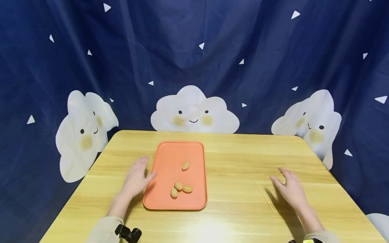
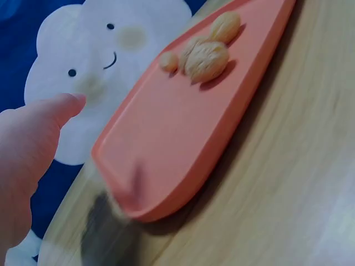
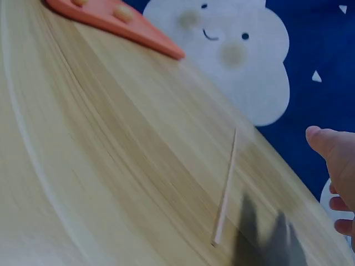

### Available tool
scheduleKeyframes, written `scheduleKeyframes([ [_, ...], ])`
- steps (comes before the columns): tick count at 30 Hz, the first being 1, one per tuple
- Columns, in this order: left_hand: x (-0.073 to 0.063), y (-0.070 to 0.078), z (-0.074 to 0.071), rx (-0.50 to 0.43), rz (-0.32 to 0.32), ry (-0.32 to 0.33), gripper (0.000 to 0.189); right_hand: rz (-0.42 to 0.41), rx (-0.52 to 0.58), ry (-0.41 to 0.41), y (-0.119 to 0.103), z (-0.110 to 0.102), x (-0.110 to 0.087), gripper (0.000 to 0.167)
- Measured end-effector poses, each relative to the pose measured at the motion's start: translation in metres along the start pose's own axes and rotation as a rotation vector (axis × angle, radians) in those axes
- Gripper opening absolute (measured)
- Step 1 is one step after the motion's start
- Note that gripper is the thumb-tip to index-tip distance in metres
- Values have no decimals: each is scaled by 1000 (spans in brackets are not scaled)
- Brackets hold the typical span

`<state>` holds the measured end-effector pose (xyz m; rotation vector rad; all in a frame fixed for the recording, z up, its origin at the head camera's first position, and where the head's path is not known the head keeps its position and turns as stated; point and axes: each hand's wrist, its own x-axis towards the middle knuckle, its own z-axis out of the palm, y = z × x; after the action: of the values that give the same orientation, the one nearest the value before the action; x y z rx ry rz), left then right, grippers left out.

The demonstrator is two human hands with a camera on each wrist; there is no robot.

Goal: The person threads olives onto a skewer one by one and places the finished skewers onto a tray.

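Note:
An orange tray [image 1: 194, 202] lies on the table with several peanuts in shells on it. One peanut [image 1: 185, 166] is apart toward the far side; the others, such as this peanut [image 1: 174, 192], cluster nearer the front. My left hand [image 1: 136, 179] is beside the tray's left edge, thumb spread and overlapping the rim, holding nothing. A thin wooden stick [image 1: 256, 183] lies slantwise on the table, right of the tray. To the right of the stick, my right hand [image 1: 291, 190] hovers with relaxed fingers and casts a shadow on the wood.
The light wooden table [image 1: 225, 189] has rounded far corners. Behind it hangs a dark blue curtain [image 1: 194, 67] printed with white triangles and smiling clouds. A small black device [image 1: 128, 233] is worn at the left wrist.

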<state>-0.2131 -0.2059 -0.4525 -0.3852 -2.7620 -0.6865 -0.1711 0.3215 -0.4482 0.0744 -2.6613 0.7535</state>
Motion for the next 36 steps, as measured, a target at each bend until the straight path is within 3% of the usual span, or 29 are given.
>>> scheduleKeyframes([
  [5, -1, 15, 6, -137, -24, -16, 68, 49, 92, -21, -13, 1, -6, 49],
  [11, -3, 28, 14, -337, -96, -73, 44, 182, 174, -80, -19, 5, -16, 45],
  [15, -5, 36, 19, -428, -98, -111, 32, 175, 176, -114, -19, 10, -22, 41],
  [22, -4, 41, 27, -489, -60, -172, 22, 177, 152, -151, -18, 16, -29, 39],
  [30, -2, 38, 34, -498, 33, -278, 41, 243, 205, -233, -19, 25, -31, 43],
  [36, 6, 39, 38, -511, 51, -336, 45, 265, 188, -212, -17, 30, -31, 37],
])
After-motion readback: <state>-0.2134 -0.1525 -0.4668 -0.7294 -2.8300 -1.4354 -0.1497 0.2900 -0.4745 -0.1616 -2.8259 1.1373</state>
